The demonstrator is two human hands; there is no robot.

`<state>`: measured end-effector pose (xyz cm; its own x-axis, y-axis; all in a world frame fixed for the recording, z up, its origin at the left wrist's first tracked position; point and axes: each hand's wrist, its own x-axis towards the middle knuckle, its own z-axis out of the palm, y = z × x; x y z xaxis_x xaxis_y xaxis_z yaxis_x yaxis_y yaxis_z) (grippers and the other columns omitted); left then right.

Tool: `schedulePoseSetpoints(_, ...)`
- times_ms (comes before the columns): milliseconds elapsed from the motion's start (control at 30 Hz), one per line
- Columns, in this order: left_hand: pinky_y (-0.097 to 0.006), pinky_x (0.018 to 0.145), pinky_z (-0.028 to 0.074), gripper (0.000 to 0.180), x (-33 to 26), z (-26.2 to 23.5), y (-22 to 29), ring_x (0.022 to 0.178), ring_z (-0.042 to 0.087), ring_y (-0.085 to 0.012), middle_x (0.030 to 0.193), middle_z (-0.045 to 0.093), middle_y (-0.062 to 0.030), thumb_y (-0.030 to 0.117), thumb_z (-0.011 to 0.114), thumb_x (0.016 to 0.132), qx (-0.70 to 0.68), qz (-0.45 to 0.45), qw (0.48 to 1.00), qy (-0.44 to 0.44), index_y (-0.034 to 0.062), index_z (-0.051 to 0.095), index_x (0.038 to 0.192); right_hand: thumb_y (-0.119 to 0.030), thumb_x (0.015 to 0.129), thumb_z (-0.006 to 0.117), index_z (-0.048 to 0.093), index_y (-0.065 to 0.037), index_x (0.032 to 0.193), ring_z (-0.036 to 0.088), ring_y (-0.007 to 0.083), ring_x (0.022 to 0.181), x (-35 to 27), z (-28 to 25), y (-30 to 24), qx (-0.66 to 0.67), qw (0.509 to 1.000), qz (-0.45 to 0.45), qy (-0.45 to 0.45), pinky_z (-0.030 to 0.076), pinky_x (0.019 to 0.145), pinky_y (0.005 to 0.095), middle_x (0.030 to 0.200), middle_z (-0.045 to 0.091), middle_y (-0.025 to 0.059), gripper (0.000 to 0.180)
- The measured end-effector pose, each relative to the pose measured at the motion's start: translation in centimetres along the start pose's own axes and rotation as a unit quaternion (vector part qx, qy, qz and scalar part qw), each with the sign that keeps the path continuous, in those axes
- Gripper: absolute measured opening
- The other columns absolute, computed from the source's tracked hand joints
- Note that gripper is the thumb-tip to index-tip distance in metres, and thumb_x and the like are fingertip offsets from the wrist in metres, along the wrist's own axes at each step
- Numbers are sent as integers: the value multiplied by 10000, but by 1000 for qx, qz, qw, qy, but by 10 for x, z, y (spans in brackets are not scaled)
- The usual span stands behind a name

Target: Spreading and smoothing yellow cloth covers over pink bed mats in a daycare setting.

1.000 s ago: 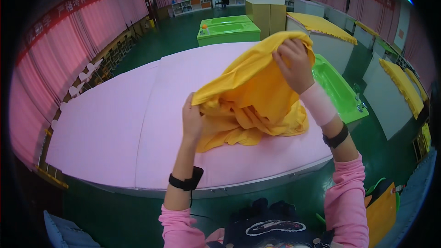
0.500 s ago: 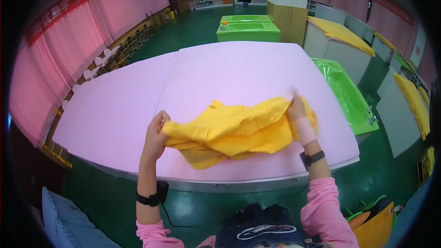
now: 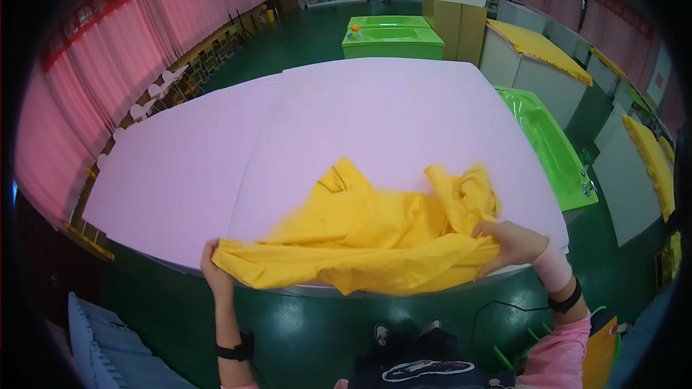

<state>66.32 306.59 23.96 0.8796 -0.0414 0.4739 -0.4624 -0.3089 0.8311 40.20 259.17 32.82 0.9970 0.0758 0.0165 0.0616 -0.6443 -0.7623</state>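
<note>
A crumpled yellow cloth (image 3: 360,227) lies near the front edge of the pink-covered table (image 3: 375,115). Its near edge is pulled out sideways between my two hands and hangs a little over the table's front. My left hand (image 3: 214,263) pinches the cloth's left corner. At the other end my right hand (image 3: 513,243) is closed on the cloth, thumb and fingers on either side of it. Toward the table's middle the cloth is bunched, with a folded peak at the left and a twisted heap at the right. Whether it is a cover or a garment I cannot make out.
Right of the table stands a green tub (image 3: 544,144) with taps; more green tubs (image 3: 393,45) are farther back beside a pillar (image 3: 454,14). White cabinets with yellow covers (image 3: 540,50) line the right. Blue cloth (image 3: 115,346) shows at lower left, and a dark cable (image 3: 504,306) hangs at front.
Both hands have come nearer to me and spread farther apart, drawing the cloth's near edge out long toward the table's front. The far part of the cloth now rests on the table.
</note>
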Motion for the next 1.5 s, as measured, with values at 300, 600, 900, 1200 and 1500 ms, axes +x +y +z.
schedulePoseSetpoints(300,-204,640,385,109,65,-21,97,711,433,-49,752,441,37,141,420,888,-146,9,987,-69,62,487,854,-8,717,556,543,-43,918,546,356,827,-29,-93,53,-377,795,-29,474,453,703,366,852,583,174,205)
schedulePoseSetpoints(600,-356,692,434,224,20,-160,85,802,574,-297,883,598,-151,152,507,800,366,235,878,199,-1,557,955,-48,728,532,425,-56,770,518,366,709,-122,-114,4,-497,651,-39,573,418,550,413,821,462,114,115)
schedulePoseSetpoints(900,-243,652,415,133,-162,-106,16,725,486,-82,760,558,-2,51,443,834,24,-123,979,-158,4,563,801,-52,745,514,350,-59,709,376,236,566,-238,-24,145,-209,779,148,573,329,513,318,591,360,123,168)
schedulePoseSetpoints(1200,-225,571,432,300,-236,-127,-32,670,512,-61,770,605,-2,302,604,806,217,-346,745,-528,35,635,939,-173,856,497,527,-61,989,531,150,858,-292,48,152,248,806,129,522,438,759,263,929,566,39,176)
schedulePoseSetpoints(1500,-324,920,368,478,-235,-85,-33,1073,483,-258,1153,522,-144,316,610,774,121,-57,628,-766,38,514,1151,-230,908,452,429,-60,1239,494,154,1058,-147,76,-84,562,751,-86,336,398,909,292,1196,503,44,374)
